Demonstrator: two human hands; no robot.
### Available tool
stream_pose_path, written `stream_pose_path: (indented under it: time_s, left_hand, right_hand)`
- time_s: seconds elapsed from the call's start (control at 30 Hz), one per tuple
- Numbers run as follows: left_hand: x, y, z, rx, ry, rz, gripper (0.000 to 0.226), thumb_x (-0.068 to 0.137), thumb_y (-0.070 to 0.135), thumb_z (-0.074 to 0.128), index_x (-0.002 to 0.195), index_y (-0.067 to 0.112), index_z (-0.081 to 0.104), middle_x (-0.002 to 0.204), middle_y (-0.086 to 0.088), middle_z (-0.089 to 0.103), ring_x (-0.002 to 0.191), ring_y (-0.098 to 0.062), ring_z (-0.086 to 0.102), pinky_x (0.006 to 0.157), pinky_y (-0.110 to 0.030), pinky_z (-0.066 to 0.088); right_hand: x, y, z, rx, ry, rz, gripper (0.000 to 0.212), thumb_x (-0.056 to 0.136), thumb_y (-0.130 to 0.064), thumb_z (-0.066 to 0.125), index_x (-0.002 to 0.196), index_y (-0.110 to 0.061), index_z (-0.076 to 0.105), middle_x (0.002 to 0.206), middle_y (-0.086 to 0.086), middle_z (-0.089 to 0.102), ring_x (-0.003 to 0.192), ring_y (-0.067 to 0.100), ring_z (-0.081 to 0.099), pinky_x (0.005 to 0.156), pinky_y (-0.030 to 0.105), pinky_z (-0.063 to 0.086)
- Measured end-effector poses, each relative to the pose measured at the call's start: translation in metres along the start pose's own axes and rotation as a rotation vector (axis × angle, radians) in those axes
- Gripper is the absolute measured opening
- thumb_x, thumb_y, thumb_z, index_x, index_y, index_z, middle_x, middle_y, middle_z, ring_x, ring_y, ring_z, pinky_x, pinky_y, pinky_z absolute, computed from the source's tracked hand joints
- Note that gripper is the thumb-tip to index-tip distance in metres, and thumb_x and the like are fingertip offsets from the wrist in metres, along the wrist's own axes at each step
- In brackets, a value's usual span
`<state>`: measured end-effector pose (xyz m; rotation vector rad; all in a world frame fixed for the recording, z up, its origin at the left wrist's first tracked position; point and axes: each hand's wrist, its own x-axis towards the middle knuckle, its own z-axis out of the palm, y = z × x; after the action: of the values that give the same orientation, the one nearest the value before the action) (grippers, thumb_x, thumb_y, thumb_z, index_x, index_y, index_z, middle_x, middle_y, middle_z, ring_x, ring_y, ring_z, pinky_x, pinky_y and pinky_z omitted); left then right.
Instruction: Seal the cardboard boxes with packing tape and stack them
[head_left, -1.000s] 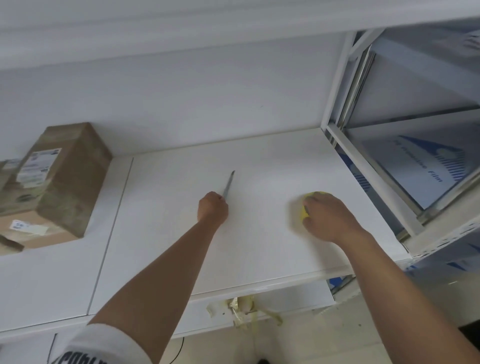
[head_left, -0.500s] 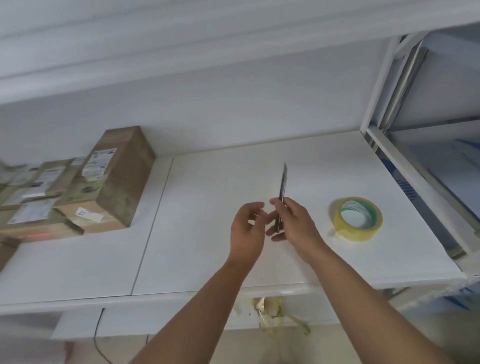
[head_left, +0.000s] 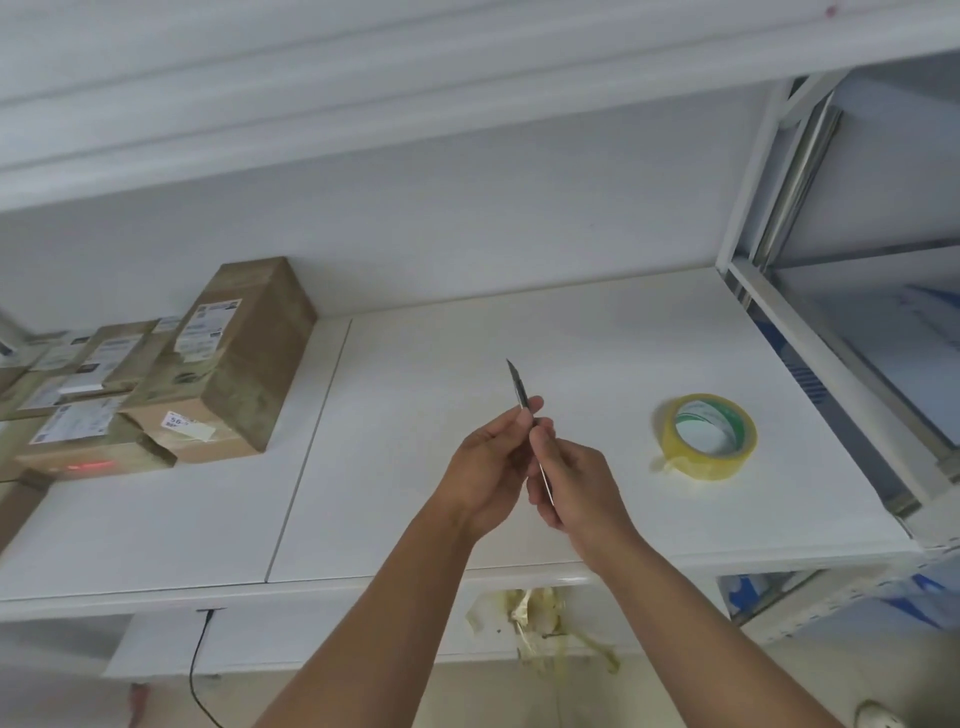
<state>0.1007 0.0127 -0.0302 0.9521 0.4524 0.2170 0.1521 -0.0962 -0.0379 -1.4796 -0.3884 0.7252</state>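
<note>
Both hands meet over the middle of the white table (head_left: 415, 519) around a thin metal craft knife (head_left: 519, 387), its blade tip pointing up and away. My left hand (head_left: 491, 462) pinches the knife near the blade. My right hand (head_left: 576, 491) grips the handle lower down. A yellow roll of packing tape (head_left: 707, 436) lies flat on the table to the right of my hands, a loose end sticking out at its left. Several taped cardboard boxes (head_left: 244, 364) with white labels are stacked at the table's far left.
A white metal shelf rack (head_left: 831, 338) stands at the right, holding blue-and-white packages. A wall runs behind the table. Crumpled tape scraps (head_left: 535, 618) hang under the front edge. A black cable (head_left: 200, 670) drops below the table at the left.
My right hand left the tape roll and joined my left hand at the knife. The knife was lifted off the table and now tilts with its tip to the left.
</note>
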Motion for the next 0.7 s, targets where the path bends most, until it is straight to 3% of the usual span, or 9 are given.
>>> stream_pose_path:
  time_s: [0.2, 0.33, 0.47, 0.6, 0.7]
  left_hand:
    - [-0.002, -0.005, 0.004, -0.1, -0.006, 0.004, 0.022, 0.099, 0.022, 0.053, 0.111, 0.011, 0.068, 0.088, -0.003, 0.067, 0.072, -0.016, 0.06, 0.067, -0.03, 0.054]
    - [-0.003, -0.004, 0.006, -0.092, 0.027, 0.028, 0.022, 0.1, 0.022, 0.051, 0.109, 0.01, 0.067, 0.084, -0.004, 0.064, 0.058, -0.013, 0.053, 0.045, -0.022, 0.042]
    - [-0.003, -0.004, 0.007, -0.084, 0.078, 0.017, 0.02, 0.102, 0.017, 0.051, 0.108, 0.006, 0.067, 0.083, -0.007, 0.065, 0.065, -0.014, 0.056, 0.045, -0.02, 0.039]
    - [0.003, -0.011, 0.006, -0.015, 0.127, -0.004, 0.02, 0.101, 0.019, 0.055, 0.108, 0.007, 0.07, 0.089, -0.006, 0.069, 0.076, -0.019, 0.062, 0.063, -0.029, 0.048]
    - [0.011, -0.018, 0.008, 0.024, 0.22, -0.044, 0.018, 0.098, 0.015, 0.06, 0.105, 0.004, 0.072, 0.094, -0.01, 0.072, 0.082, -0.02, 0.068, 0.077, -0.028, 0.054]
  right_hand:
    - [-0.003, 0.005, -0.006, 0.072, -0.064, -0.065, 0.034, 0.103, -0.024, 0.048, 0.075, -0.007, 0.056, 0.057, 0.005, 0.048, 0.047, 0.018, 0.035, 0.049, 0.024, 0.028]
    - [-0.006, 0.013, -0.015, 0.147, -0.194, -0.051, 0.02, 0.102, -0.007, 0.045, 0.096, -0.005, 0.064, 0.075, 0.009, 0.059, 0.052, 0.017, 0.038, 0.051, 0.024, 0.029]
    - [-0.009, 0.009, -0.026, 0.121, -0.275, -0.027, 0.024, 0.102, -0.003, 0.044, 0.115, -0.005, 0.064, 0.092, 0.003, 0.071, 0.058, 0.019, 0.053, 0.056, 0.025, 0.041]
    - [-0.006, 0.008, -0.029, -0.339, -0.161, -0.088, 0.018, 0.102, -0.02, 0.049, 0.117, -0.02, 0.059, 0.094, -0.002, 0.071, 0.062, 0.02, 0.069, 0.066, 0.032, 0.057]
    - [0.0, 0.011, -0.025, -0.843, -0.035, -0.178, 0.022, 0.103, -0.037, 0.042, 0.113, -0.019, 0.052, 0.085, 0.0, 0.069, 0.072, 0.023, 0.068, 0.068, 0.038, 0.054]
